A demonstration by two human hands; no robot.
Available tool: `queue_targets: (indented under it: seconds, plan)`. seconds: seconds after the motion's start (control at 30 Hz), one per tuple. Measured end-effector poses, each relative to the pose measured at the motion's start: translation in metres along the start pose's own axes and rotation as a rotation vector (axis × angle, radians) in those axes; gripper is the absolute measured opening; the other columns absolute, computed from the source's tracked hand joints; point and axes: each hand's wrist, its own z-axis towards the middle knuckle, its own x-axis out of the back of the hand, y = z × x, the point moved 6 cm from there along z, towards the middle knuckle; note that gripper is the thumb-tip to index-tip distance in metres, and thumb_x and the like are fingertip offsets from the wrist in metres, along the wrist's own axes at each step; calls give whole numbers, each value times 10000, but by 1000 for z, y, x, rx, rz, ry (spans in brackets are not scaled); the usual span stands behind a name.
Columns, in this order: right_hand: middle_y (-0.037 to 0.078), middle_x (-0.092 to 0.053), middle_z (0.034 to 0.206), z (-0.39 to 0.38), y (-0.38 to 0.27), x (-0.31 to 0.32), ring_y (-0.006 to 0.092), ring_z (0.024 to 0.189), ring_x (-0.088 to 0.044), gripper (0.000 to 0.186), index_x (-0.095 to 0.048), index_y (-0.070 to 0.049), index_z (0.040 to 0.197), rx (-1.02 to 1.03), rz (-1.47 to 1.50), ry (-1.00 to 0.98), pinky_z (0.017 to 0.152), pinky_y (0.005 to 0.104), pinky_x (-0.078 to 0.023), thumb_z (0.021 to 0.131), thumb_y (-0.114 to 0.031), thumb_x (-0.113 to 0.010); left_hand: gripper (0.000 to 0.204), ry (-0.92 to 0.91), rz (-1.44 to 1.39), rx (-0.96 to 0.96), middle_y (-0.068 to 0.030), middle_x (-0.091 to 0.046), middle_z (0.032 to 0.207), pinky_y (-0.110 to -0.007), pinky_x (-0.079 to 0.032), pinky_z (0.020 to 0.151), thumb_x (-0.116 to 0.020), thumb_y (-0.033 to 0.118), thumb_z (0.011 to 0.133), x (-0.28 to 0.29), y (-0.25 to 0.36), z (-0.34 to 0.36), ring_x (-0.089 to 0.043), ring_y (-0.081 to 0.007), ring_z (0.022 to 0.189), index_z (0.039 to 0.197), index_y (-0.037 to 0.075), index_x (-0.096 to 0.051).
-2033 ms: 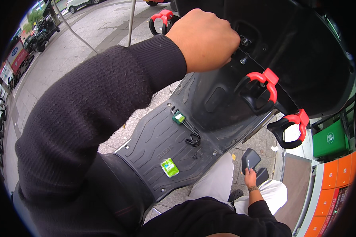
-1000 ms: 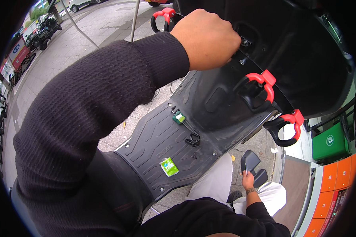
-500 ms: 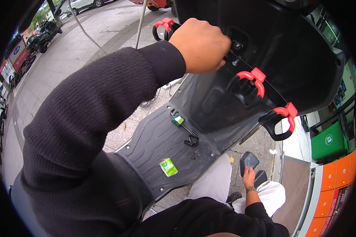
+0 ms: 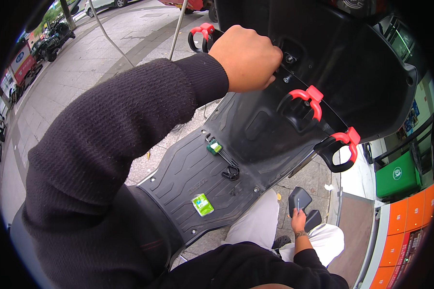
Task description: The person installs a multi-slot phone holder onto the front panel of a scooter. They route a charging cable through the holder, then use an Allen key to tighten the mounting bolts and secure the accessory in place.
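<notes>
My left hand [image 4: 248, 59] is closed in a fist over the dark bar of a hook rack on the scooter's black front panel [image 4: 352, 62]. The fist hides that part of the bar. The rack carries red-and-black hooks: a left hook [image 4: 201, 34], a middle hook [image 4: 313, 98] and a right hook [image 4: 345, 144]. Bolts [image 4: 287, 78] show just right of the fist. Low at the right, my right hand [image 4: 299, 221] is closed on a thin metal rod [image 4: 298, 204], too small to name surely. Behind it are black angular pieces [image 4: 298, 195].
On the scooter's ribbed footboard [image 4: 178, 192] lie a hex key set [image 4: 217, 148] in a green holder, a black looped piece [image 4: 230, 173] and a green-white packet [image 4: 202, 204]. A green bin [image 4: 398, 177] and orange lockers [image 4: 400, 216] stand right. Cables [image 4: 177, 33] hang at upper left.
The view has shifted slightly. My left fist keeps its place on the rack. In my right hand the thin rod now points up more plainly.
</notes>
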Motion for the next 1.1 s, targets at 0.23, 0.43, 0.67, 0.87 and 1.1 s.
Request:
queue_targets:
  seconds: [0.23, 0.43, 0.67, 0.87, 1.1]
  plan:
    - [315, -684, 808, -1, 1, 0, 528, 801, -675, 434, -675, 60, 921, -19, -7, -20, 693, 561, -490, 1084, -335, -600, 214, -46, -103, 116, -96, -775, 801, -425, -599, 675, -768, 336, 875, -9, -1, 0, -781, -317, 784, 893, 127, -813]
    - [327, -681, 828, -1, -5, 1, 540, 826, -668, 455, -663, 64, 904, 48, 10, -1, 707, 568, -492, 1087, -349, -599, 249, 32, -129, 42, -141, -726, 729, -454, -588, 649, -740, 312, 866, -9, -1, -1, -749, -354, 718, 891, 66, -764]
    - [314, -702, 836, -1, -4, -3, 534, 848, -687, 422, -677, 61, 914, 30, -7, -30, 734, 569, -512, 1082, -321, -613, 318, -14, -46, -55, -131, -743, 756, -448, -590, 676, -818, 362, 870, -3, 1, 1, -764, -344, 756, 908, 56, -742]
    - [306, -716, 837, -4, -5, -2, 521, 850, -703, 414, -687, 64, 927, 24, -48, -37, 742, 560, -527, 1081, -313, -612, 162, -52, 8, -41, -107, -778, 826, -434, -607, 673, -699, 209, 894, 5, 4, 3, -783, -324, 793, 861, 84, -795]
    - [352, -681, 861, -9, -14, 0, 575, 876, -651, 451, -671, 82, 901, 21, 25, -63, 737, 598, -494, 1078, -329, -609, 295, 0, 99, -62, -106, -756, 761, -414, -590, 664, -830, 363, 865, 5, 5, 3, -777, -319, 755, 920, 84, -751]
